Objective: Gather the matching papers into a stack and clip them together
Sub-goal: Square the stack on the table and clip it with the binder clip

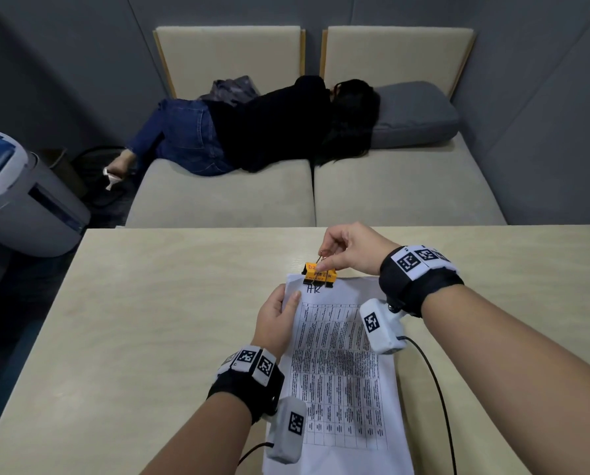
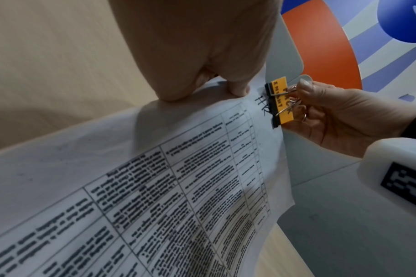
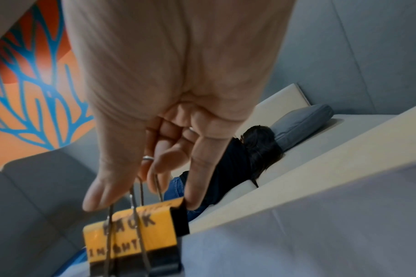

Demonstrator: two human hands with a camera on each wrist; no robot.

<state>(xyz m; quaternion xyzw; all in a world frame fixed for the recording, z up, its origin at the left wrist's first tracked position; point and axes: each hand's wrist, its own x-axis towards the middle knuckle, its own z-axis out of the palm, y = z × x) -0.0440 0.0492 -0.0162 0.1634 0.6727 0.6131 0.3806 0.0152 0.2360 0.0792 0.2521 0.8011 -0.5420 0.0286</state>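
A stack of white printed papers (image 1: 338, 371) marked "HR" at the top is held lifted over the wooden table (image 1: 149, 320). My left hand (image 1: 280, 317) grips its upper left edge, thumb on top. A black binder clip with an orange label (image 1: 319, 274) sits on the stack's far edge. My right hand (image 1: 341, 252) pinches the clip's wire handles. In the left wrist view the papers (image 2: 155, 187) bend under my left hand (image 2: 197, 56), with the clip (image 2: 281, 102) on the edge and my right hand (image 2: 332, 116) behind it. The right wrist view shows my right hand (image 3: 159, 131) over the clip (image 3: 136, 236).
Beyond the table's far edge stands a beige sofa (image 1: 389, 193) on which a person (image 1: 252, 132) lies beside a grey cushion (image 1: 417, 114). A grey and blue machine (image 1: 16, 193) stands at the left. A cable (image 1: 437, 389) runs from my right wrist camera across the table.
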